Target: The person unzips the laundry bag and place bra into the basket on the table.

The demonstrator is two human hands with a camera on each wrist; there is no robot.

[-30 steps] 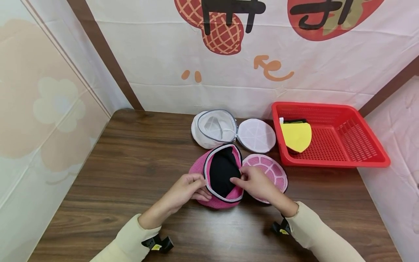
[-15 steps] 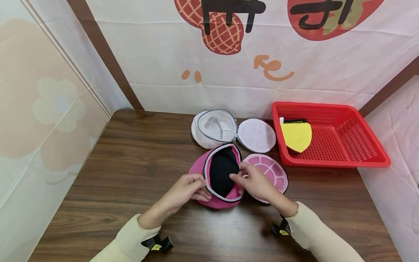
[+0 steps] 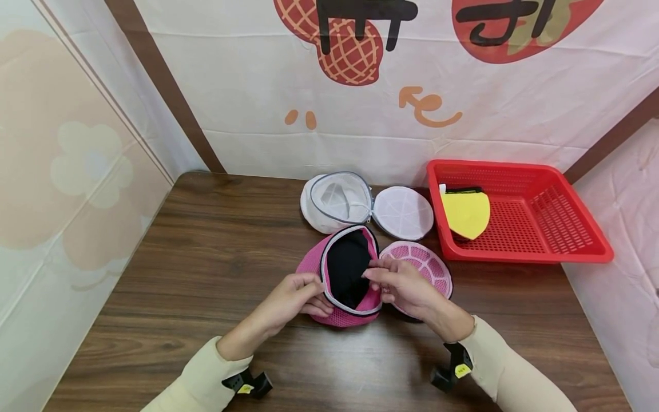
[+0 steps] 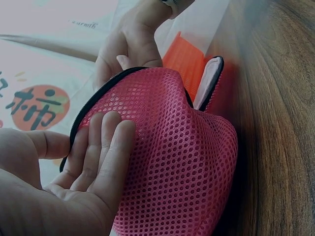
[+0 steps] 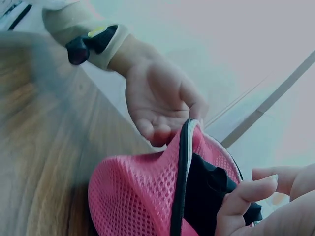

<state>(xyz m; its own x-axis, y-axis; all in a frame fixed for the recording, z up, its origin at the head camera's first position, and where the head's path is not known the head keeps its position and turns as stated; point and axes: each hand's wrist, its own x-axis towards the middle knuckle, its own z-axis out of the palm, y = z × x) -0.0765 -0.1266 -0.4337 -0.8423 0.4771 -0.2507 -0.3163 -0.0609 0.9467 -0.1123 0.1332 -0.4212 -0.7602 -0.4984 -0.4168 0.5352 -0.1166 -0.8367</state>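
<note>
A pink mesh laundry bag (image 3: 337, 316) stands on the table with its zippered mouth open and tilted toward the right. My left hand (image 3: 294, 297) pinches the left rim between thumb and fingers, the other fingers lying against the mesh in the left wrist view. Inside the bag is a black cloth (image 3: 349, 269), also seen in the right wrist view. At the right side of the mouth is my right hand (image 3: 404, 286), its thumb and index finger apart beside the cloth. Partly behind that hand lies the round pink lid (image 3: 435, 274).
Behind the pink bag sits a white mesh laundry bag (image 3: 315, 212) with its round white lid (image 3: 404, 213) folded out. A red plastic basket (image 3: 535, 256) at the back right holds a yellow piece (image 3: 467, 213) and something black. A fabric backdrop closes off the back.
My right hand has turned at the wrist, its fingers shifting slightly left and loosening at the right rim. The left hand stays at the left rim, and the bag has hardly moved.
</note>
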